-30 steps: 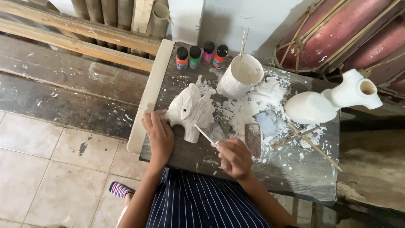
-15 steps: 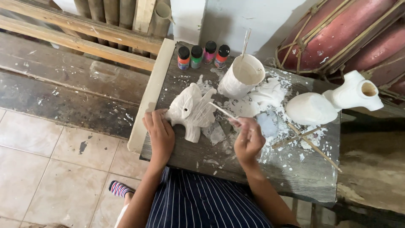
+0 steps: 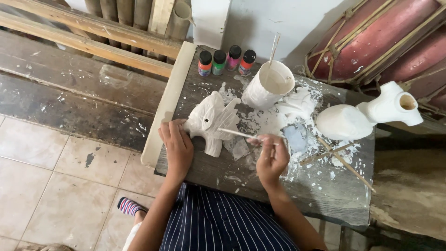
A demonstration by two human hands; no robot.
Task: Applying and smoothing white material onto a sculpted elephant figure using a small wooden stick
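White plaster elephant (image 3: 211, 122) stood on our tabletop (image 3: 325, 195); our left hand (image 3: 176, 148) steadied its head, fingers lightly curled. Our right hand (image 3: 272, 157) pinched the brush (image 3: 239, 134); short, light strokes seemed best.

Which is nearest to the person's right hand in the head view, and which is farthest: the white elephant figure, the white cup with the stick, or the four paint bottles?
From the right hand:
1. White elephant figure, just to its left.
2. White cup, above the hand, farther back on the table.
3. Paint bottles, at the table's far edge.
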